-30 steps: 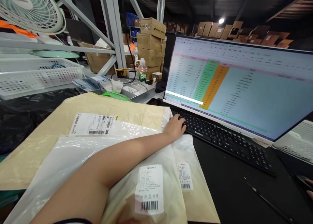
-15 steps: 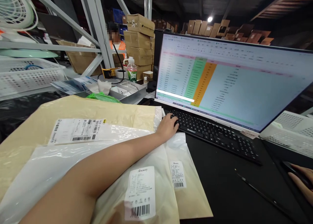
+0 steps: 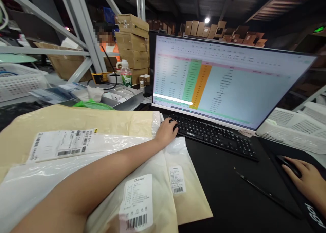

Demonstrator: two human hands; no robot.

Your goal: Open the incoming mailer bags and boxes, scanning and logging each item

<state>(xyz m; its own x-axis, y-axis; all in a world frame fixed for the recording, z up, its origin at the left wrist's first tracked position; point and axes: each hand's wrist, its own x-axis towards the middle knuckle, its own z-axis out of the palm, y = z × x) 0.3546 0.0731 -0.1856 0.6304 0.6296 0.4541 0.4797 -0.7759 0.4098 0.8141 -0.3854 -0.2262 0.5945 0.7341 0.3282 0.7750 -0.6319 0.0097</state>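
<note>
My left hand (image 3: pixel 166 132) rests at the left end of a black keyboard (image 3: pixel 216 136), its fingers spread over the keys and holding nothing. The left forearm lies across several plastic mailer bags (image 3: pixel 158 192) with printed barcode labels. Far to the right, my right hand (image 3: pixel 304 178) is wrapped over a black computer mouse (image 3: pixel 290 165) on a dark mouse pad (image 3: pixel 312 161). Behind the keyboard a monitor (image 3: pixel 229 87) shows a spreadsheet with green and orange columns. A large yellowish mailer (image 3: pixel 114 119) with a white shipping label lies beneath the other bags.
A thin black stick-like tool (image 3: pixel 265 190) lies on the black desk surface (image 3: pixel 203 172). White perforated baskets (image 3: pixel 292 127) stand right of the monitor. A drink bottle (image 3: pixel 126 74) and a grey tray (image 3: pixel 133 99) are behind the mailers. A person in an orange vest (image 3: pixel 108 42) is beyond.
The view has turned to the right, so my right hand on the mouse has come into the picture. My left hand stays at the keyboard's left end.
</note>
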